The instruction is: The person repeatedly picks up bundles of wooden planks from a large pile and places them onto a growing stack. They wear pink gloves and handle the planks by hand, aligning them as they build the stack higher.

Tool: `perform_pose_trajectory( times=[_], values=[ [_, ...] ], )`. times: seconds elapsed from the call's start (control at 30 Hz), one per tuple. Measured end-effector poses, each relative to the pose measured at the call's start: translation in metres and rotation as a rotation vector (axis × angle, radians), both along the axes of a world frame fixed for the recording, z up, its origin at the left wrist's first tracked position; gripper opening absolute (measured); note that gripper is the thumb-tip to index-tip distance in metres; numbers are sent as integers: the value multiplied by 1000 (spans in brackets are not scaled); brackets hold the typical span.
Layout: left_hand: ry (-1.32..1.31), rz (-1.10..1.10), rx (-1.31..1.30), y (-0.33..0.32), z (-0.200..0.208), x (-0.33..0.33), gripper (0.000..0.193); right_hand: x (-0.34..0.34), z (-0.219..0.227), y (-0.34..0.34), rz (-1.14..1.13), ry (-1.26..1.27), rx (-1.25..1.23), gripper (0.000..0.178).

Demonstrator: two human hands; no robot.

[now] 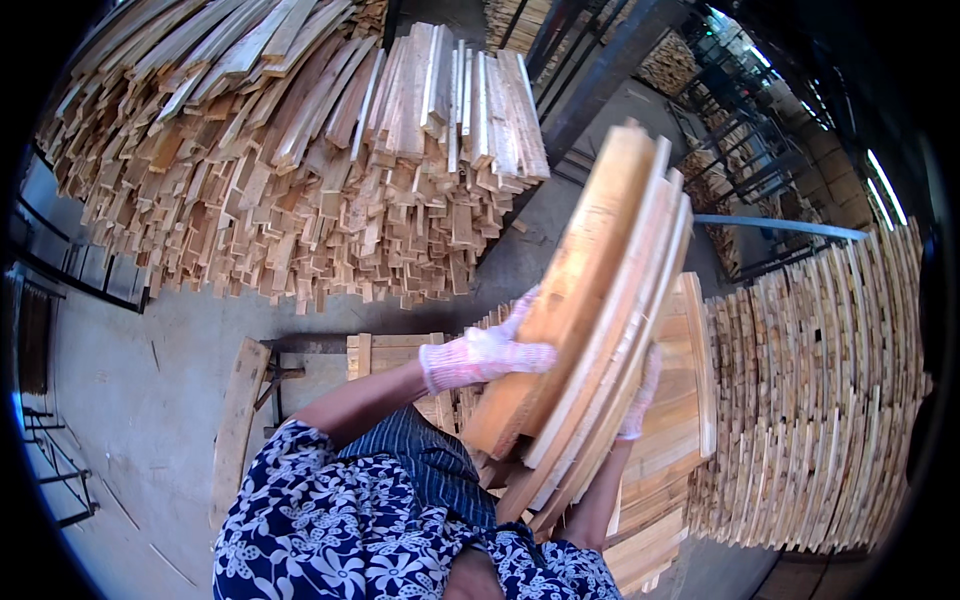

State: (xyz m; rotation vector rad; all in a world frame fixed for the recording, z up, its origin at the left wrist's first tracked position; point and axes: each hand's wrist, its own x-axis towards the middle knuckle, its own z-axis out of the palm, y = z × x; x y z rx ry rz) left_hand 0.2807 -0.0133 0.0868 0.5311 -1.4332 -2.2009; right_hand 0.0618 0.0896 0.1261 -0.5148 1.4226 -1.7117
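Between my two gloved hands I hold a bundle of wooden planks, raised in front of my body and tilted up to the right. My left hand, in a pale pink knitted glove, presses on the left face of the bundle with thumb and fingers spread around it. On the other side my right hand grips the bundle; its fingers are mostly hidden behind the boards. Beneath and to the right lies a layer of flat boards, partly covered by the bundle.
A large heap of loose planks fills the far left. Neatly stacked boards stand at the right. A lone plank leans by a dark metal frame. A metal rack stands at the left edge, and a steel post rises beyond.
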Motion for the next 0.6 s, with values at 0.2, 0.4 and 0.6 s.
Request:
perform_pose_trajectory(
  times=[0.2, 0.4, 0.6],
  values=[
    [-22, -423, -146, -9, 48, -101, 134, -44, 22, 80, -258, 19, -92, 86],
    [-554, -596, -1055, -17, 70, -230, 121, -119, 18, 102, -486, 88, 162, 54],
    [-755, -687, -1212, 22, 63, -256, 119, -129, -47, 148, -677, 205, 389, 74]
  ],
)
